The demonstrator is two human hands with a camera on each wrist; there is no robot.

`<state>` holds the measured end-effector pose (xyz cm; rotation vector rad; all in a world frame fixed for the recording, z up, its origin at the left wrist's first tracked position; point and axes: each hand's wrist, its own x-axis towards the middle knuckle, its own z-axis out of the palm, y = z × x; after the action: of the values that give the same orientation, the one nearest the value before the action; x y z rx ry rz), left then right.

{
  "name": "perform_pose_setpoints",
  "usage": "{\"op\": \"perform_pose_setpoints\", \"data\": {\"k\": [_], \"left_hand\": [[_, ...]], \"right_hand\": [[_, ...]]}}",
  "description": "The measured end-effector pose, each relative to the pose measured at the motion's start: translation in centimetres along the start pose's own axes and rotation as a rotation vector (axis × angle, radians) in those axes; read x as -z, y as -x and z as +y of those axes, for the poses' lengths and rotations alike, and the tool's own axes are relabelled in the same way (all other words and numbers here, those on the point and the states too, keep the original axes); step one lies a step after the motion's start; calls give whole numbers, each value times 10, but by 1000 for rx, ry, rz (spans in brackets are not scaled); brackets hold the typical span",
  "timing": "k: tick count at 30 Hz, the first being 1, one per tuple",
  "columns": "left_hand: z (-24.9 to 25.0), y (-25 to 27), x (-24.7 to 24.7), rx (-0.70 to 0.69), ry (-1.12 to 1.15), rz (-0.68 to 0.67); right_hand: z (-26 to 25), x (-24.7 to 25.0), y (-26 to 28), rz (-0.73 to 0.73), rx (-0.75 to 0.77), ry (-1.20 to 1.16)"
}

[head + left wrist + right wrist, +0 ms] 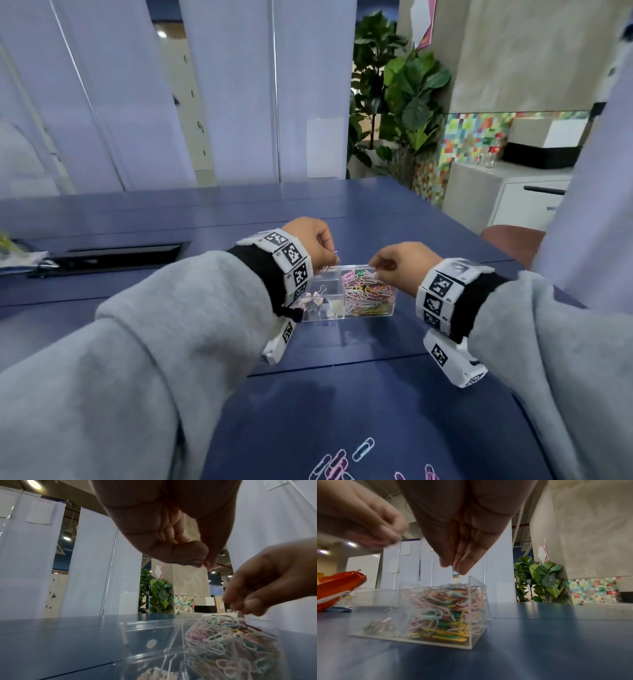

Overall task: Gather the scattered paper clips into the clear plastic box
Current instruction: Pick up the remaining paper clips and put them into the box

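We see a dark blue surface [394, 219] with seams across it and a black recessed slot [113, 255] at about 9 o'clock. Behind it stand tall white panels [233, 89], a fiddle-leaf plant [400, 92] at 1 o'clock, a wall of small multicoloured tiles [472, 137] and a white cabinet [507, 192] at 2 o'clock. A red-and-white sign [543, 551] hangs on the concrete wall; we cannot read its writing. The wristbands [291, 260] carry black-and-white square code markers.

The clear plastic box [346, 294] sits mid-surface, at 12 o'clock from us. Its right compartment is heaped with coloured paper clips [368, 291]; its left compartments hold a few binder clips [317, 299]. More loose paper clips [342, 462] lie at 6 o'clock, well apart from the box.

Our left hand [308, 240] hovers over the box's left end, fingers curled, thumb and forefinger pinched together; a thin pale sliver shows at the fingertips, but we cannot tell what it is. Our right hand [400, 262] hangs over the heaped compartment, fingers [464, 563] bunched narrow and pointing down; whether they hold a clip we cannot tell. An orange pouch [339, 588] lies at 9 o'clock in the right wrist view.
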<state>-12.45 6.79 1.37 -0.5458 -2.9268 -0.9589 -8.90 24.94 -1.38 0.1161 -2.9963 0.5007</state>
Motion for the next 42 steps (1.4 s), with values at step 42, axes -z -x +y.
{"op": "perform_pose_setpoints", "data": {"k": [42], "left_hand": [[5, 152, -55, -312, -507, -765]], "right_hand": [[-40, -29, 181, -589, 398, 265]]}}
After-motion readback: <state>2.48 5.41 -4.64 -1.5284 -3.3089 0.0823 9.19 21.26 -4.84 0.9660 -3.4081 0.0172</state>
